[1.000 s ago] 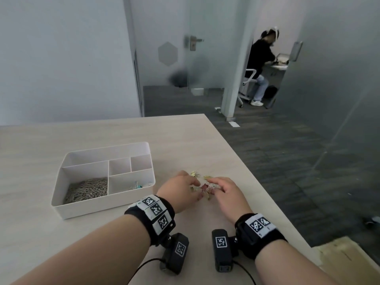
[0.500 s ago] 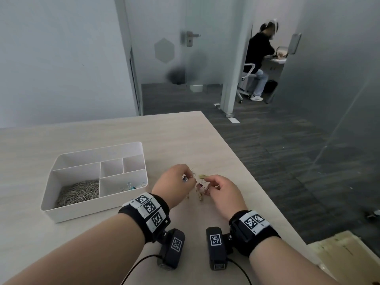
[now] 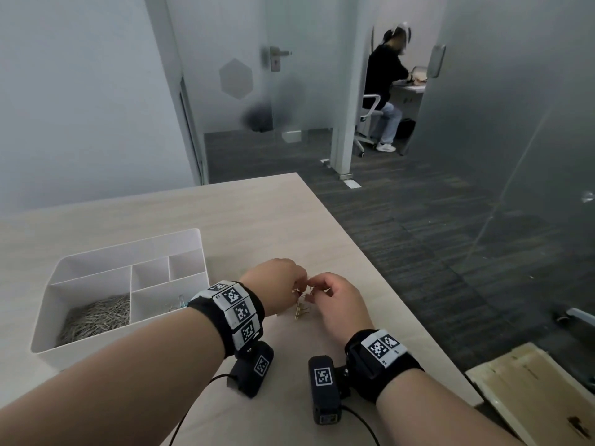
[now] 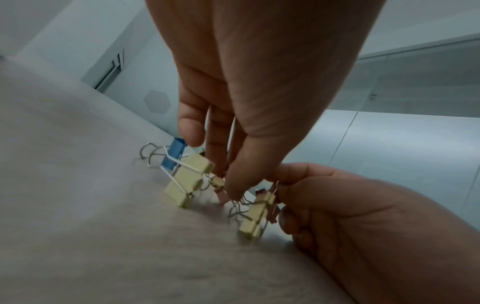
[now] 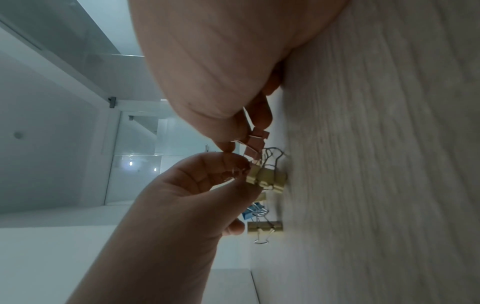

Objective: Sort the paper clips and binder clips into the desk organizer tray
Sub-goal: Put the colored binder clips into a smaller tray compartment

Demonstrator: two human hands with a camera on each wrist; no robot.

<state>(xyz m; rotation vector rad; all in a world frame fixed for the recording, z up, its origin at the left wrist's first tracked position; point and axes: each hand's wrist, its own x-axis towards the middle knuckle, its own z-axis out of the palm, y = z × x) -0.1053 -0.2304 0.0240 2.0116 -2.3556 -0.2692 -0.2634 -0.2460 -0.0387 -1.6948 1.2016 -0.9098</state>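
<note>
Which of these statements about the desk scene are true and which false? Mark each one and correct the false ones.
1. The paper clips lie in the tray's largest compartment. False: the long back one is larger.
2. Both hands are at the binder clips. True.
3. One binder clip is blue. True.
4. The tray stands right of the right hand. False: it stands left of the left hand.
</note>
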